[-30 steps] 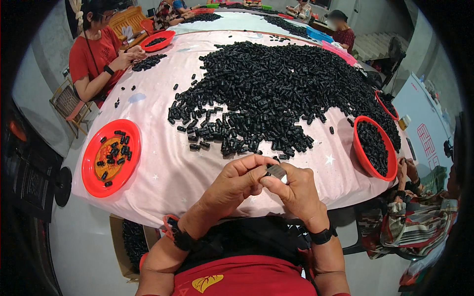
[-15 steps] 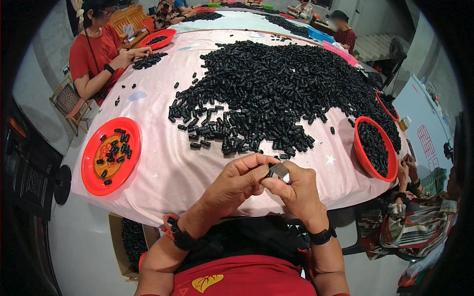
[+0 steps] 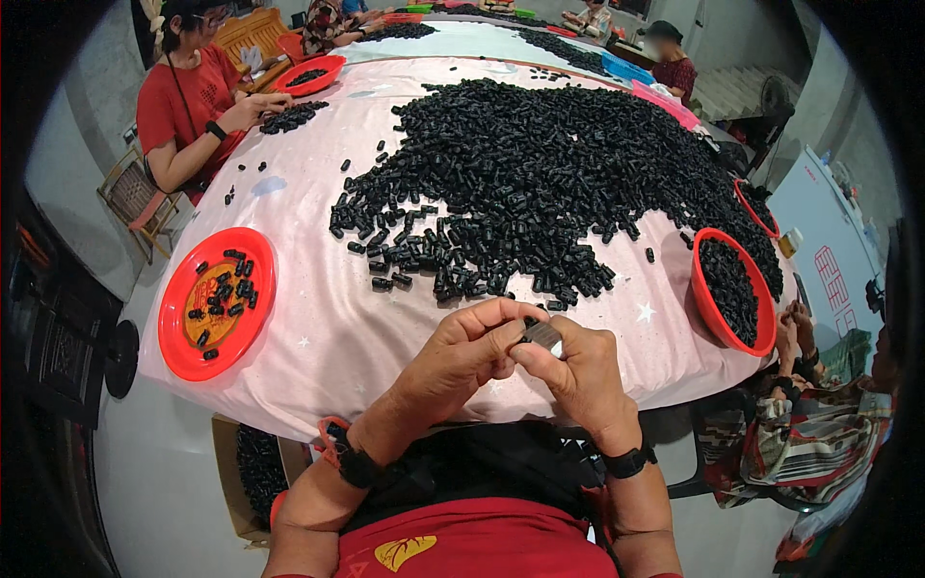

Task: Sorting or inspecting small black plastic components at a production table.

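The left hand (image 3: 464, 349) mostly hides a black piece (image 3: 529, 324), too small to make out; the right hand (image 3: 590, 374) covers part of a metal block (image 3: 546, 336). Cloth (image 3: 405, 313) hides some of a carton (image 3: 227, 472). The lower edge cuts off both forearms (image 3: 313, 525), the upper edge a far worker (image 3: 328, 29).

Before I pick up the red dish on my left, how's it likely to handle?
The red dish looks like smooth plastic, so probably fairly light and stiff. Its wide, shallow shape suggests it won't tip easily. The loose black pieces in it look rounded, so they may slide or roll if it tilts.
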`<state>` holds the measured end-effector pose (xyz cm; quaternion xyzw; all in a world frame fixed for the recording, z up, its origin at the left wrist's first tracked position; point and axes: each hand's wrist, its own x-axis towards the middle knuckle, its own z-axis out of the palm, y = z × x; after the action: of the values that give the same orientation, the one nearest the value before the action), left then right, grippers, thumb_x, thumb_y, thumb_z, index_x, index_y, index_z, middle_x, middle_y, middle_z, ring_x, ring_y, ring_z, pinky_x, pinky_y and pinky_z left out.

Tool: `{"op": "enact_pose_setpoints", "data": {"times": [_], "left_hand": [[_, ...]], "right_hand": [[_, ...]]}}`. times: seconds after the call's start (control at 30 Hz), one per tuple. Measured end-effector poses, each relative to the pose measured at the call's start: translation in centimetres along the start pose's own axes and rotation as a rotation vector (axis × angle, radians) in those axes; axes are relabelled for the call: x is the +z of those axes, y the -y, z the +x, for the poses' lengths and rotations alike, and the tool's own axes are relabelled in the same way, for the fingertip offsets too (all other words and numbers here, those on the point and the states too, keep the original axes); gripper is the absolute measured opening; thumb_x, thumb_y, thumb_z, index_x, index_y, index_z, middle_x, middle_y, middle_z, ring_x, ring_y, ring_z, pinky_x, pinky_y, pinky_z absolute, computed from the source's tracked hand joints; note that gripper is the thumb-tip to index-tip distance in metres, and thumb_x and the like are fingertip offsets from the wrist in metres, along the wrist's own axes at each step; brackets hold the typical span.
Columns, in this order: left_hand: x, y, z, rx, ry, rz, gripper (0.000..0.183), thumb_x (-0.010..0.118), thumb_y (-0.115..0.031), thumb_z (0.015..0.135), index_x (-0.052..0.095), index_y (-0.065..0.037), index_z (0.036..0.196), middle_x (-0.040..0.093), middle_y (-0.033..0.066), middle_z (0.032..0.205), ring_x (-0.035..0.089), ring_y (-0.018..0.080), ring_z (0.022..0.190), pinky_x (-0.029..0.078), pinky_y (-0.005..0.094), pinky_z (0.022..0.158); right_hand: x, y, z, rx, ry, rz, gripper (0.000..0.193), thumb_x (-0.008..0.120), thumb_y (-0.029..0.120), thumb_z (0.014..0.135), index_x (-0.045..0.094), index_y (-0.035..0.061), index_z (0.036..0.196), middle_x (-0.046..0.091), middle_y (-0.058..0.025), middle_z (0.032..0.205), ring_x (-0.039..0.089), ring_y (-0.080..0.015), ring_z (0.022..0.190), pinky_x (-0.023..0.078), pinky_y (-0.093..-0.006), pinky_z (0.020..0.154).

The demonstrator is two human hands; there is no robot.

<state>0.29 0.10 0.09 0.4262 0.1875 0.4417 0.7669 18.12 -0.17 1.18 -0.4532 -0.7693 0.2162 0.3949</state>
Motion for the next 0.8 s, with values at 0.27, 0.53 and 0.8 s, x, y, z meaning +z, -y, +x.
{"op": "enact_pose_setpoints", "data": {"times": [0.27, 0.53, 0.8], "left_hand": [[1.0, -1.0, -0.3, -0.031, -0.044, -0.098, 0.031, 0.056, -0.021, 0.095, 0.053, -0.005, 0.120, 0.051, -0.0058, 0.083, 0.043, 0.0010, 0.064, 0.038, 0.0149, 0.061], [0.9, -0.7, -0.2, -0.061, -0.015, -0.132, 0.032, 0.057, -0.022, 0.094, 0.050, -0.006, 0.121, 0.050, -0.0058, 0.084, 0.044, 0.0000, 0.066, 0.038, 0.0153, 0.062], [1.3, -0.7, -0.3, -0.095, -0.045, -0.102, 0.034, 0.057, -0.024, 0.094, 0.048, -0.005, 0.122, 0.054, -0.0045, 0.090, 0.048, 0.0011, 0.069, 0.042, 0.0154, 0.064]], "right_hand": [[-0.7, 0.4, 0.0, -0.065, -0.147, 0.162, 0.022, 0.073, 0.019, 0.080, 0.062, 0.0000, 0.083, 0.063, -0.0067, 0.066, 0.060, -0.0114, 0.057, 0.044, -0.0259, 0.050], [-0.8, 1.6, 0.1, 0.003, -0.136, 0.438, 0.022, 0.072, 0.013, 0.081, 0.064, 0.0033, 0.098, 0.062, 0.0008, 0.073, 0.052, -0.0025, 0.064, 0.039, -0.0184, 0.054], [-0.5, 1.1, 0.2, 0.037, -0.144, 0.400, 0.018, 0.071, 0.014, 0.082, 0.065, 0.0018, 0.093, 0.064, -0.0001, 0.074, 0.055, -0.0037, 0.065, 0.042, -0.0190, 0.056]]}}
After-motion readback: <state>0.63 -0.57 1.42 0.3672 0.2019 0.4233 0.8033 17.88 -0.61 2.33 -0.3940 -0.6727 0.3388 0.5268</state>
